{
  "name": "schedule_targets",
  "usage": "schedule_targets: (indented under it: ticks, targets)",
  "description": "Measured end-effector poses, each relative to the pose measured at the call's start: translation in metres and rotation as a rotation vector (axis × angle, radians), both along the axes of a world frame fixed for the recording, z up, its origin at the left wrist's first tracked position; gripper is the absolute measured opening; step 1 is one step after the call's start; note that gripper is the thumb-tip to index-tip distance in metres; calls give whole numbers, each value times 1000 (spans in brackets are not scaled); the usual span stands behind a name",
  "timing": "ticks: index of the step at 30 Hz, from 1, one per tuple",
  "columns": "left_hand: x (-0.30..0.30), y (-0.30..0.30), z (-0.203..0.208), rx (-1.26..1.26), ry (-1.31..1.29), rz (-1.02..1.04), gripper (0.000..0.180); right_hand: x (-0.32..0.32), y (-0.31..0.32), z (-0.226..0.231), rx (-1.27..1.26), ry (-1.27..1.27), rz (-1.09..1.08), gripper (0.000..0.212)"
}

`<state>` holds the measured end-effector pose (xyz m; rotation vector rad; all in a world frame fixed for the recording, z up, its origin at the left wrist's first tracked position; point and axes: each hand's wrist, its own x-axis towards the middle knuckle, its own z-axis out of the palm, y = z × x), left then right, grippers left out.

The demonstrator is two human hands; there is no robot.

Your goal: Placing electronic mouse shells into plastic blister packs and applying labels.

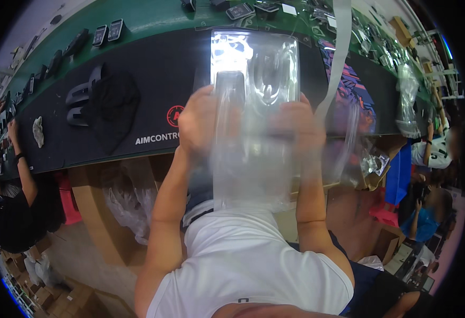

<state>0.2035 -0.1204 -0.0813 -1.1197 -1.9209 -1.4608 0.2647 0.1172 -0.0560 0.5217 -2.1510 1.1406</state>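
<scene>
Between my hands is a clear moulded plastic clamshell pack (pixel 275 63), its far part showing long raised hollows and a bright glare. The near part hangs toward my body and is smeared by motion. My left hand (pixel 198 121) is closed on its left edge. On the right side my right hand (pixel 302 123) grips the other edge, its fingers partly seen through the plastic and blurred. Left of the pack, dark curved plastic parts (pixel 77 103) lie beside a crumpled black cloth (pixel 114 106) on the black mat (pixel 161 69).
Handheld devices (pixel 108 33) stand along the green table (pixel 153 16). A pale strip (pixel 338 58) hangs at the right, over a colourfully printed mat (pixel 357 95). Below the table edge is a cardboard box (pixel 92 212) with clear plastic. Other people work at both sides.
</scene>
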Motion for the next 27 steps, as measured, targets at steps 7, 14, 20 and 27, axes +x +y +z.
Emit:
schedule_targets:
  ticks: [7, 14, 20, 27]
  targets:
    - [7, 9, 20, 69, -378, 118, 20, 5, 2, 31, -523, -411, 112, 31]
    - [24, 32, 62, 409, -837, 71, 21, -10, -12, 61, -562, -637, -104, 35]
    - [16, 21, 56, 333, -913, 23, 32, -16, -5, 56, -411, -647, -163, 44]
    - [3, 17, 54, 251, -925, 55, 37, -26, -31, 62, -561, -331, -199, 58]
